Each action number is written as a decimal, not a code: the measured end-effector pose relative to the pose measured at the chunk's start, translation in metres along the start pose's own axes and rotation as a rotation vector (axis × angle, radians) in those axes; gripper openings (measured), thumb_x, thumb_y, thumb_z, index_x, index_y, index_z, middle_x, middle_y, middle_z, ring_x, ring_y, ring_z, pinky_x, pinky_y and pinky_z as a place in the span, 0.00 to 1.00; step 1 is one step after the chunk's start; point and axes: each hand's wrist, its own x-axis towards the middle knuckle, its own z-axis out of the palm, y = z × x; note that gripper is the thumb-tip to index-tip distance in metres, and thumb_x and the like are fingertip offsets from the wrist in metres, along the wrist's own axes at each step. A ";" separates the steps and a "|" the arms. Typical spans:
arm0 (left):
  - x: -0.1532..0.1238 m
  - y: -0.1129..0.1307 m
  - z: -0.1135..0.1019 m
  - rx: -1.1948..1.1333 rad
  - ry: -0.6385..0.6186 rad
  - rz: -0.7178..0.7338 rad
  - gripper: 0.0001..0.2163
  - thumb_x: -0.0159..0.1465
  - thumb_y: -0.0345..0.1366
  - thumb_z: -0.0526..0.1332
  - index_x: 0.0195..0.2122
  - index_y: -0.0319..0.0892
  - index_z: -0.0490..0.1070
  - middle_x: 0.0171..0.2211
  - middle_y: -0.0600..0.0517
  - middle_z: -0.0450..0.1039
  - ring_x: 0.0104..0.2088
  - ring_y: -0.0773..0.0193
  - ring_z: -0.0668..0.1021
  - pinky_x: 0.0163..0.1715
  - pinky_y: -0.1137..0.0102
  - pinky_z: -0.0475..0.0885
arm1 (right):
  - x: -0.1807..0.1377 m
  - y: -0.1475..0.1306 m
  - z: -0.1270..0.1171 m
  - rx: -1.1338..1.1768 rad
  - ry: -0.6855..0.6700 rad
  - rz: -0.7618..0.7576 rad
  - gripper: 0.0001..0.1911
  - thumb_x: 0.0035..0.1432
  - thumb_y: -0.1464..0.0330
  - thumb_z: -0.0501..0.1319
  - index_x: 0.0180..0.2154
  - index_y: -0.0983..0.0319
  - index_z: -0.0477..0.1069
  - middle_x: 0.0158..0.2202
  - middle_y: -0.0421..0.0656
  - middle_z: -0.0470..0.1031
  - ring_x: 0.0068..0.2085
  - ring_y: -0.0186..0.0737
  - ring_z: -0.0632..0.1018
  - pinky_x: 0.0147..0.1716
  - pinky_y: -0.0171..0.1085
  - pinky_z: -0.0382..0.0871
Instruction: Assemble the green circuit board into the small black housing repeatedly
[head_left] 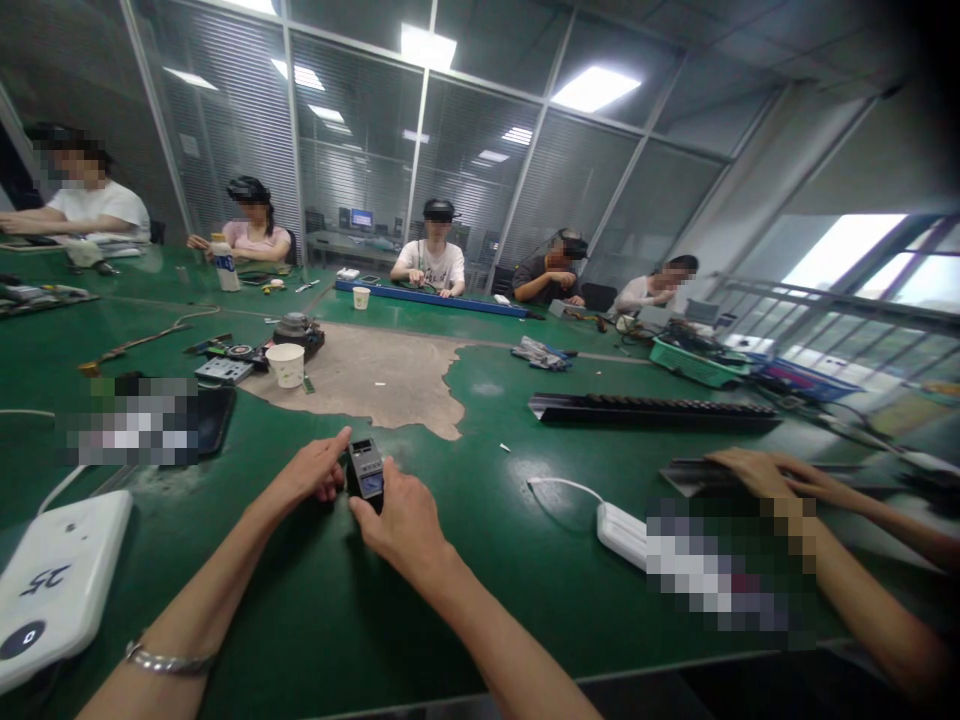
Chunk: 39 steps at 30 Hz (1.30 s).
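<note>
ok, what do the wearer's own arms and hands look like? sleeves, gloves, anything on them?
Left hand and right hand are both bare, no gloves. No sleeves on the visible forearms. A shiny silver-coloured bracelet, a rounded band, circles the left forearm; nothing is worn on the visible right forearm. No cables or markings that I can make out.

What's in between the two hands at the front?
In the head view, a small grey device is between the left hand and the right hand.
</note>
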 end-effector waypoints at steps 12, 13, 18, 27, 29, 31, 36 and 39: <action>0.004 -0.005 0.002 -0.071 0.014 0.000 0.34 0.53 0.69 0.48 0.29 0.38 0.70 0.15 0.53 0.67 0.15 0.62 0.72 0.16 0.72 0.64 | 0.001 -0.021 0.004 -0.018 0.084 0.056 0.30 0.57 0.54 0.58 0.53 0.69 0.62 0.35 0.54 0.76 0.36 0.50 0.78 0.34 0.41 0.68; 0.005 -0.005 0.001 -0.087 0.011 -0.007 0.35 0.53 0.69 0.48 0.31 0.38 0.70 0.15 0.53 0.68 0.15 0.62 0.72 0.16 0.72 0.63 | 0.002 -0.022 0.000 -0.005 0.100 0.052 0.28 0.57 0.54 0.58 0.52 0.68 0.63 0.35 0.53 0.76 0.35 0.50 0.78 0.33 0.40 0.68; 0.003 -0.003 0.001 -0.145 -0.017 -0.033 0.38 0.55 0.67 0.49 0.50 0.36 0.67 0.19 0.52 0.71 0.17 0.61 0.74 0.16 0.71 0.65 | 0.005 -0.011 -0.026 0.039 0.184 0.016 0.22 0.58 0.54 0.57 0.46 0.63 0.65 0.33 0.48 0.76 0.33 0.46 0.78 0.31 0.36 0.65; 0.008 -0.007 0.000 -0.112 -0.012 -0.056 0.38 0.58 0.64 0.49 0.56 0.34 0.63 0.22 0.51 0.72 0.17 0.64 0.73 0.15 0.72 0.64 | 0.004 0.082 -0.049 0.036 0.220 0.145 0.17 0.56 0.61 0.58 0.46 0.60 0.68 0.34 0.45 0.77 0.37 0.44 0.78 0.35 0.34 0.65; 0.008 -0.007 0.001 -0.110 -0.008 -0.058 0.37 0.58 0.63 0.50 0.55 0.34 0.64 0.22 0.52 0.71 0.17 0.64 0.73 0.15 0.72 0.64 | -0.001 0.097 -0.046 0.010 0.217 0.186 0.18 0.56 0.61 0.58 0.47 0.60 0.68 0.34 0.45 0.77 0.37 0.44 0.78 0.36 0.35 0.65; 0.006 -0.006 0.001 -0.107 0.001 -0.060 0.37 0.58 0.63 0.51 0.54 0.33 0.65 0.22 0.52 0.71 0.16 0.64 0.73 0.15 0.72 0.64 | -0.007 0.105 -0.041 -0.023 0.205 0.218 0.18 0.57 0.61 0.57 0.48 0.61 0.68 0.34 0.45 0.76 0.37 0.44 0.78 0.37 0.35 0.65; 0.002 -0.003 0.002 -0.138 0.018 -0.057 0.35 0.57 0.61 0.54 0.55 0.35 0.65 0.24 0.51 0.73 0.18 0.65 0.72 0.16 0.72 0.65 | -0.015 0.111 -0.031 -0.117 0.172 0.247 0.22 0.58 0.60 0.57 0.52 0.63 0.65 0.36 0.48 0.75 0.39 0.46 0.76 0.38 0.38 0.65; 0.004 -0.004 0.002 -0.138 0.016 -0.070 0.35 0.57 0.61 0.55 0.55 0.35 0.65 0.23 0.53 0.72 0.17 0.66 0.72 0.16 0.73 0.64 | -0.018 0.113 -0.028 -0.102 0.212 0.199 0.29 0.59 0.57 0.57 0.57 0.64 0.60 0.47 0.51 0.73 0.47 0.48 0.73 0.43 0.40 0.65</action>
